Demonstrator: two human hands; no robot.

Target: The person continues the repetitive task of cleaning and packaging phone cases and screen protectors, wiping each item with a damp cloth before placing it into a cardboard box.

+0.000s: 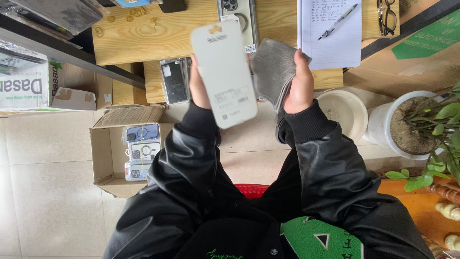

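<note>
A pale tiled floor (pixel 52 192) lies under a light wooden desk (pixel 158 33), with a cardboard box (pixel 103 153), a white basin (pixel 347 108) and a potted plant (pixel 421 124) beside it.

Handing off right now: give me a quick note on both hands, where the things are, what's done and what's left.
Left hand: holds the flat white package upright, in front of the desk.
Right hand: grips a folded grey cloth, beside the package, not clearly touching it.
More phone cases sit in the open cardboard box on the floor.
Done: package and cloth are both in hand.
Left: cloth not yet on the package.
</note>
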